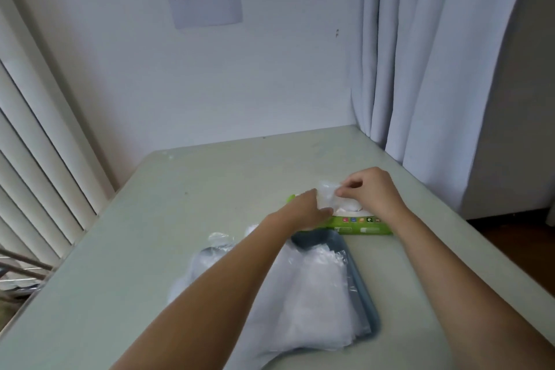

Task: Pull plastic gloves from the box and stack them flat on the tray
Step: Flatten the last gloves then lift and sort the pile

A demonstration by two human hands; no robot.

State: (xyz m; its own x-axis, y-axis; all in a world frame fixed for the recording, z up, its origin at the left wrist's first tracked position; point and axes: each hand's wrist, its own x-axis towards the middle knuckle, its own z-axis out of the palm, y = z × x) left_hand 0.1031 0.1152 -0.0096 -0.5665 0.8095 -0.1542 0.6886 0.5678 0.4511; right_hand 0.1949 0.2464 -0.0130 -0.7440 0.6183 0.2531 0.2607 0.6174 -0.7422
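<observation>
Mid-pull on one clear glove (pixel 326 200), half out of the slot of the green box (pixel 365 227) at the far side of the counter (pixel 150 219). Pinched at its upper edge between thumb and curled fingers of the right grip (pixel 371 191). Less clear with the left grip (pixel 307 210): laid against the glove's left side and the near end of the box, fingers hidden behind the back of the hand. Impossible to say whether clamped on the film or only steadying the box.

To do this step well:

- Pin the box down against lifting with the pull.
- Draw straight up and slowly, to bring out one sheet only and leave the next tucked in.
- Once free, take two opposite edges, spread the film taut and lower it onto the pile of gloves (pixel 315 294) on the blue-grey tray (pixel 362 275), just this side of the box.
- Centre it on the tray rather than on the pile, already spilling over the left rim onto the counter.
- Smooth from the middle outward to press out trapped air.
</observation>
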